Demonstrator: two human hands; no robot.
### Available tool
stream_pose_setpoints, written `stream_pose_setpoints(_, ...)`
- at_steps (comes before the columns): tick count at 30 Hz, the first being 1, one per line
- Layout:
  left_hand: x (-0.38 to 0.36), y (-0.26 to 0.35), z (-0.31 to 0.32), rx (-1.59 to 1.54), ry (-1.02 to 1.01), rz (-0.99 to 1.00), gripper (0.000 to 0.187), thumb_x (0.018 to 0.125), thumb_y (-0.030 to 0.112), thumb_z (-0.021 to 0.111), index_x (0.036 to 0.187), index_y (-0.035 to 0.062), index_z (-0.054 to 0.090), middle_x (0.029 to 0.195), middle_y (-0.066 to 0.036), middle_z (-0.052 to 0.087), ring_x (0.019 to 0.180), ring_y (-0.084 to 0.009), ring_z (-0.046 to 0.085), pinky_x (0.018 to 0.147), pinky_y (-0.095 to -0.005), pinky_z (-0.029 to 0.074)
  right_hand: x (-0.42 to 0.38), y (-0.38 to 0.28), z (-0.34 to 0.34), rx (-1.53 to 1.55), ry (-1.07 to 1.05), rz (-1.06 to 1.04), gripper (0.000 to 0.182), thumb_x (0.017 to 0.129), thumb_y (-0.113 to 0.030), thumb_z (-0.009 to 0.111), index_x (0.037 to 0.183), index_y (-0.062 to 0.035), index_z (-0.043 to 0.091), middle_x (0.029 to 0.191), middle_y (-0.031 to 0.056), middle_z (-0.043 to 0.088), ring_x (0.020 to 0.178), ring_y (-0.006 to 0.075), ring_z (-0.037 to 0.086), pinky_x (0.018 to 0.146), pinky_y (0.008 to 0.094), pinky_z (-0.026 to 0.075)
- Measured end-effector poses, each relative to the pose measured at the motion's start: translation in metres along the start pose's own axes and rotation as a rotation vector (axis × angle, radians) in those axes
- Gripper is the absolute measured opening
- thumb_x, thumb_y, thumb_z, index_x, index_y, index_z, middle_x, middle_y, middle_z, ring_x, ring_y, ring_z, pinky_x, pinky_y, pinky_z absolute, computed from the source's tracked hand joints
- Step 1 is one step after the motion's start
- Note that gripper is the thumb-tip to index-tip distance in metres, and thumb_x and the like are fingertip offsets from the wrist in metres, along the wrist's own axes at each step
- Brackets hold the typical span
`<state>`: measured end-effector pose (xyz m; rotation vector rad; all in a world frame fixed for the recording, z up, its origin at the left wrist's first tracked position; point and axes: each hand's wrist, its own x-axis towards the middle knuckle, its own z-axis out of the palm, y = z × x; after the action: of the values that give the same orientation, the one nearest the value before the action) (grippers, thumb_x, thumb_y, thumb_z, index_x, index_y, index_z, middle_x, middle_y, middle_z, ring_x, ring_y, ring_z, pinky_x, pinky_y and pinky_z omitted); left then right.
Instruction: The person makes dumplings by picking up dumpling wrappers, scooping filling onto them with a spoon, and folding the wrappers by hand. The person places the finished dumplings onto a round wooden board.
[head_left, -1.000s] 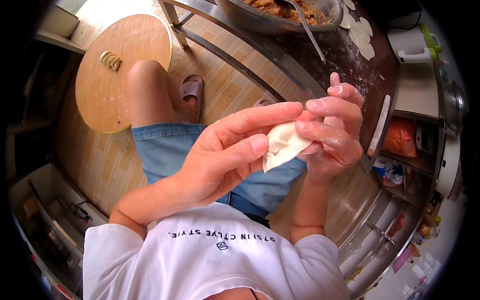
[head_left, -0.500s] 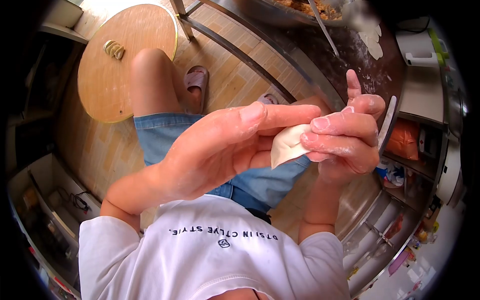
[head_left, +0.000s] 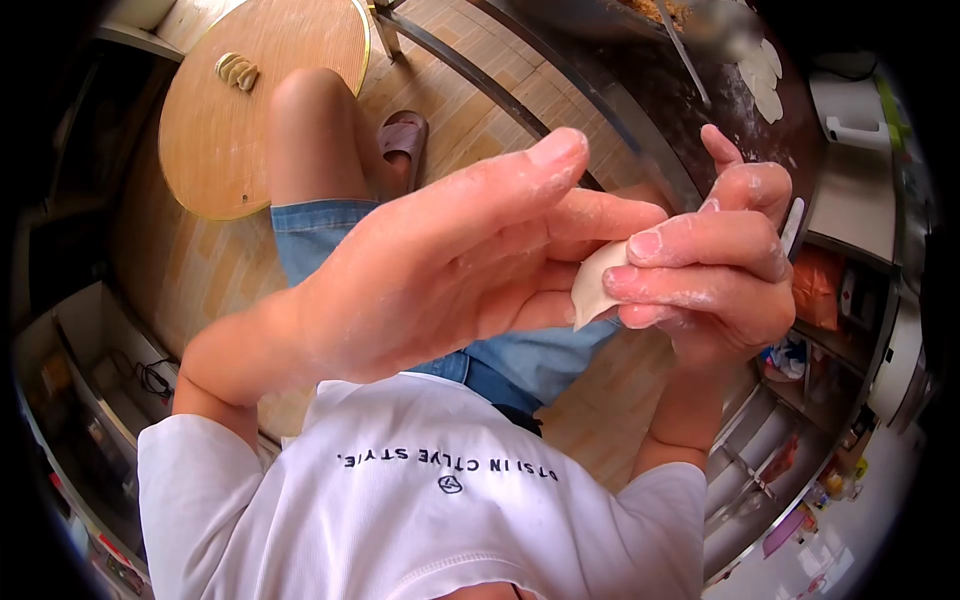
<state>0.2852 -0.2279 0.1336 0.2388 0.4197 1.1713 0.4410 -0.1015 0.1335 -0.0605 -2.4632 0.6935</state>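
Observation:
Between my two hands is a pale, folded dumpling (head_left: 597, 283), its pinched edge partly covered by fingers. My right hand (head_left: 725, 265), dusted with flour, pinches it between thumb and fingers, with one finger raised. On the other side, my left hand (head_left: 440, 250) is open and cupped, its thumb lifted clear. Its stretched fingers lie behind and against the dumpling, reaching the right fingertips. Any filling inside the dough is hidden.
Several finished dumplings (head_left: 237, 71) lie in a row on a round wooden board (head_left: 260, 150) at upper left. Upper right, a floury dark table (head_left: 735, 130) holds flat dough wrappers (head_left: 762, 80), a pale stick (head_left: 683, 52) and a filling bowl (head_left: 590, 12). Shelves (head_left: 840, 290) stand at right.
My left thumb has lifted up and away from the dumpling. Both hands have shifted slightly right in view, and the dumpling looks narrower, turned more edge-on.

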Motion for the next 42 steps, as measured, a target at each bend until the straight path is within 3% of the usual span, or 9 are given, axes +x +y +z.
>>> stream_pose_setpoints(1, 0.000, 0.000, -0.003, -0.060, -0.048, 0.008, 0.067, 0.093, 0.050, 0.026, 0.127, -0.0058, 0.040, 0.120, -0.010, 0.050, 0.111, -0.0157, 0.046, 0.098, -0.0280, 0.034, 0.000, 0.003, -0.002, 0.003, -0.036, -0.009, 0.034, 0.067, -0.048, 0.063, 0.072, -0.0151, 0.070, 0.085, -0.0009, 0.059, 0.087, 0.0189, 0.044, 0.093, 0.0437, 0.037)
stream_pose_setpoints(5, 0.001, 0.006, 0.003, 0.143, 0.050, -0.039, 0.080, 0.089, 0.057, 0.014, 0.131, -0.0097, 0.029, 0.129, -0.021, 0.042, 0.117, -0.0244, 0.046, 0.100, -0.0333, 0.035, 0.007, -0.006, 0.008, 0.177, -0.031, 0.188, 0.054, 0.061, -0.059, 0.060, 0.085, -0.0121, 0.071, 0.096, 0.0055, 0.055, 0.095, 0.0241, 0.045, 0.092, 0.0463, 0.033)
stream_pose_setpoints(9, 0.000, 0.005, 0.004, 0.132, 0.056, -0.054, 0.078, 0.090, 0.055, 0.014, 0.130, -0.0106, 0.031, 0.128, -0.020, 0.043, 0.116, -0.0233, 0.046, 0.100, -0.0322, 0.034, 0.016, -0.009, -0.007, -0.055, -0.197, -0.007, 0.036, 0.064, -0.050, 0.062, 0.074, -0.0174, 0.070, 0.088, -0.0013, 0.056, 0.090, 0.0231, 0.044, 0.091, 0.0477, 0.035)
stream_pose_setpoints(13, 0.001, 0.003, 0.000, 0.083, 0.003, -0.074, 0.079, 0.090, 0.055, 0.015, 0.130, -0.0105, 0.031, 0.127, -0.020, 0.044, 0.115, -0.0227, 0.046, 0.099, -0.0311, 0.034, 0.014, -0.012, -0.008, -0.017, -0.158, -0.006, 0.019, 0.066, -0.041, 0.065, 0.062, -0.0218, 0.067, 0.075, -0.0076, 0.054, 0.083, 0.0201, 0.041, 0.090, 0.0473, 0.036)
stream_pose_setpoints(17, 0.003, 0.000, -0.005, -0.171, -0.080, -0.065, 0.065, 0.091, 0.050, 0.035, 0.113, -0.0095, 0.048, 0.111, -0.012, 0.053, 0.101, -0.0160, 0.049, 0.094, -0.0260, 0.035, 0.009, -0.007, -0.006, -0.025, -0.153, -0.034, 0.020, 0.067, -0.041, 0.065, 0.063, -0.0220, 0.067, 0.071, -0.0079, 0.051, 0.084, 0.0204, 0.042, 0.090, 0.0472, 0.035)
stream_pose_setpoints(21, 0.001, 0.006, -0.001, -0.106, 0.026, -0.114, 0.078, 0.090, 0.055, 0.017, 0.129, -0.0114, 0.032, 0.124, -0.020, 0.046, 0.110, -0.0227, 0.050, 0.097, -0.0298, 0.036, 0.021, -0.011, -0.009, 0.000, -0.313, 0.022, 0.017, 0.065, -0.038, 0.068, 0.064, -0.0212, 0.068, 0.071, -0.0079, 0.049, 0.084, 0.0210, 0.041, 0.089, 0.0444, 0.031)
stream_pose_setpoints(32, 0.009, 0.001, -0.017, -0.057, -0.125, -0.139, 0.076, 0.092, 0.053, 0.018, 0.124, -0.0124, 0.036, 0.121, -0.020, 0.048, 0.107, -0.0240, 0.052, 0.094, -0.0304, 0.040, 0.020, -0.010, -0.010, 0.067, -0.347, -0.054, 0.018, 0.059, -0.037, 0.068, 0.066, -0.0200, 0.069, 0.075, -0.0085, 0.052, 0.078, 0.0202, 0.039, 0.081, 0.0414, 0.031)
stream_pose_setpoints(37, 0.005, 0.002, -0.008, -0.149, 0.078, -0.166, 0.073, 0.092, 0.052, 0.020, 0.124, -0.0118, 0.038, 0.117, -0.020, 0.051, 0.104, -0.0244, 0.054, 0.093, -0.0306, 0.041, 0.034, -0.018, -0.014, 0.027, -0.480, -0.009, 0.029, 0.061, -0.043, 0.063, 0.070, -0.0169, 0.071, 0.078, -0.0041, 0.052, 0.082, 0.0214, 0.040, 0.082, 0.0400, 0.030)
stream_pose_setpoints(42, 0.006, 0.002, -0.012, -0.129, -0.039, -0.181, 0.072, 0.093, 0.051, 0.020, 0.124, -0.0110, 0.038, 0.117, -0.020, 0.052, 0.104, -0.0244, 0.055, 0.092, -0.0305, 0.042, 0.037, -0.023, -0.018, -0.012, -0.503, -0.094, 0.018, 0.052, -0.030, 0.070, 0.065, -0.0172, 0.070, 0.073, -0.0076, 0.058, 0.079, 0.0205, 0.042, 0.086, 0.0408, 0.030)
